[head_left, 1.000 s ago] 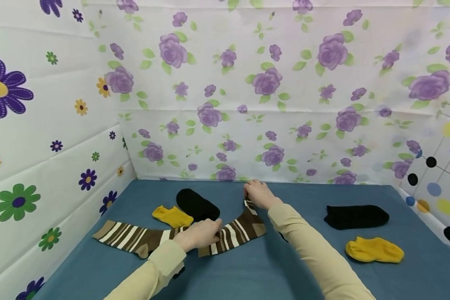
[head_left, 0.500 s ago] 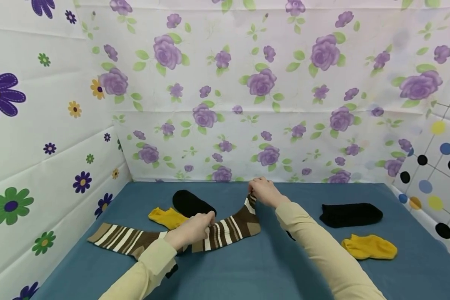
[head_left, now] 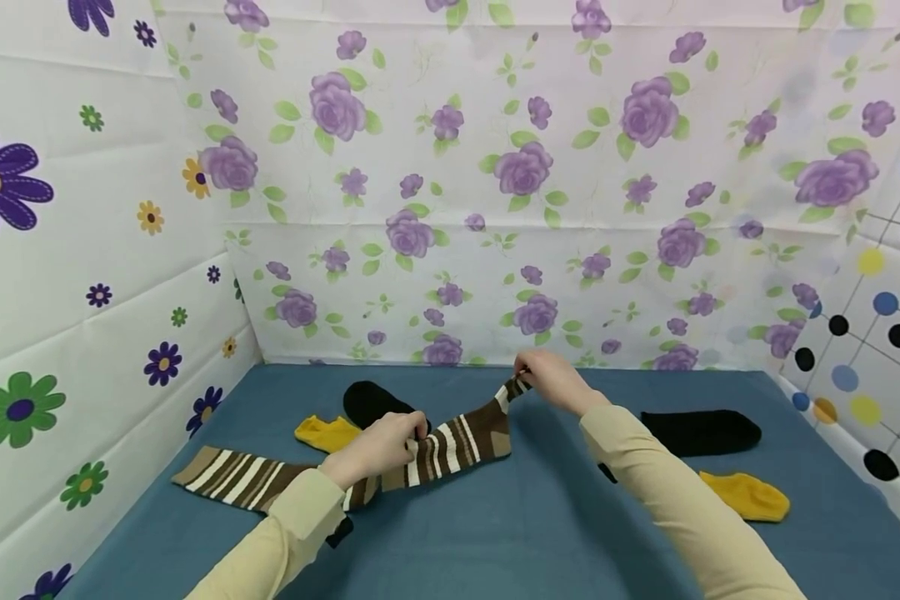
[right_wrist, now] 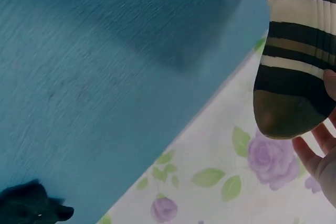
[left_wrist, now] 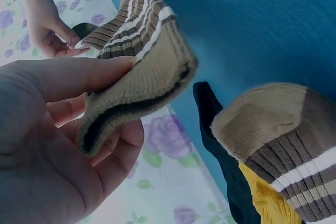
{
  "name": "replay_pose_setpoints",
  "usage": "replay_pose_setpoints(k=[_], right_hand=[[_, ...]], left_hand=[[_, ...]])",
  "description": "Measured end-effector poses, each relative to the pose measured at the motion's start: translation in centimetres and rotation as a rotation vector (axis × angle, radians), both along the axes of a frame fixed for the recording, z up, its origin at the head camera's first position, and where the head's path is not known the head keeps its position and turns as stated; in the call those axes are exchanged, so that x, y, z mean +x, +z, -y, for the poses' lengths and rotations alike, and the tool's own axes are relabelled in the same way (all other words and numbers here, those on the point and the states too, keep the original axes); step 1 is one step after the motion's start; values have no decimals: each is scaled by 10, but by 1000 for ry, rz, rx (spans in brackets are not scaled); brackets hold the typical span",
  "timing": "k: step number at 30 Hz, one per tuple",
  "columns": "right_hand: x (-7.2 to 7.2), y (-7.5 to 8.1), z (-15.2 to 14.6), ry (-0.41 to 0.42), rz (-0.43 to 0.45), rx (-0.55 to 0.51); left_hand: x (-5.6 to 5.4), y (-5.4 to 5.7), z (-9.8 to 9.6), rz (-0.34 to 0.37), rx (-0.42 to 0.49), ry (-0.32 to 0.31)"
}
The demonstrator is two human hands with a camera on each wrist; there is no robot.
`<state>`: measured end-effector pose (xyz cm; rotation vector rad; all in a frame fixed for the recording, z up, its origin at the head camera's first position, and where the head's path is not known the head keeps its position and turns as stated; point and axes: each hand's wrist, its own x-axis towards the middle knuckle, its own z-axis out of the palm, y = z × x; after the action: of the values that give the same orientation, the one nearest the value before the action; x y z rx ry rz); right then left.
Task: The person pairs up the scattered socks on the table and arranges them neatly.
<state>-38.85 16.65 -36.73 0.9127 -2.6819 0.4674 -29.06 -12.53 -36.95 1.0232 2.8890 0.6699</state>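
Both hands hold one striped sock (head_left: 457, 446) stretched between them. Left hand (head_left: 375, 450): partly closed, thumb over and fingers under the tan cuff, pinching it, as the left wrist view shows. Right hand (head_left: 558, 379): pinches the toe end, thumb and fingertips close together; part of this hand is cut off in the right wrist view. Key relation: the held sock's long axis slants from the cuff, nearer the wearer, to the toe, farther off and to the right; the heel bends downward between. Both ends look lifted; whether the heel touches cloth I cannot tell. A second striped sock (head_left: 228, 477) lies to the left, long axis roughly left to right, its right part running behind the left hand, which is clearly the nearer hand. Contact between the two striped socks: cannot tell. Surface: blue cloth (head_left: 495, 533), mostly smooth. Beyond the left hand lie a black sock (head_left: 375, 402) and a yellow sock (head_left: 326, 433), close together; a second black sock (head_left: 701, 432) and a second yellow sock (head_left: 750, 497) lie on the right, partly behind the right sleeve (head_left: 667, 483). Room: purple-rose sheet (head_left: 457, 167) at the back, daisy-print sheet (head_left: 45, 333) left, dotted sheet (head_left: 862, 367) right.
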Motion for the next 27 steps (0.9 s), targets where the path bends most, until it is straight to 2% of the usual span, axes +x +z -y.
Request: replay_pose_setpoints(k=[6,19,27], right_hand=[[5,3,-16,-8,48,-91],[14,1,-47,-2,84,-281],[22,2,-59,8,13,-277]], left_hand=[[-5,1,-1,-11,68,31],[-12,6,1,-16,317,151],[-18,6,5,18,473,250]])
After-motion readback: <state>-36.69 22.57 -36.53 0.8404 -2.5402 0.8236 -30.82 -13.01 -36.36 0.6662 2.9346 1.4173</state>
